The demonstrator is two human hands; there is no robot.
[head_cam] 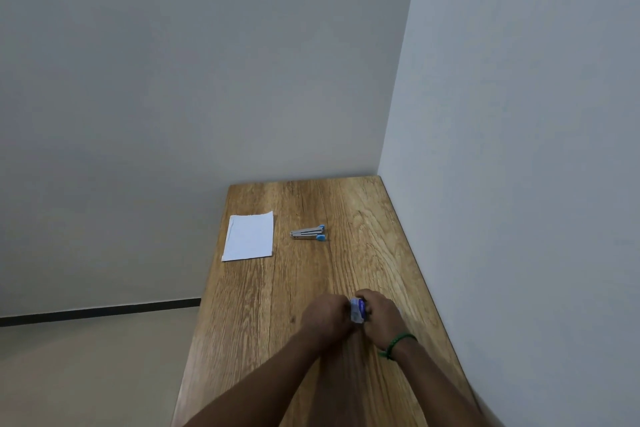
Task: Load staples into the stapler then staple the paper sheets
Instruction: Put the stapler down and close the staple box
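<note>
Two bare forearms are seen, with no sleeves reaching as far as the visible part of either arm. No gloves are worn on the left hand (323, 317) or the right hand (381, 319). A thin green band (398, 343), looped like a cord or beaded bracelet, is worn around the right wrist. No rings or watch can be made out.

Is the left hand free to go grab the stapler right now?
Probably not yet. The left hand and right hand are both busy with a small box. The path across the table to the stapler looks clear.
</note>
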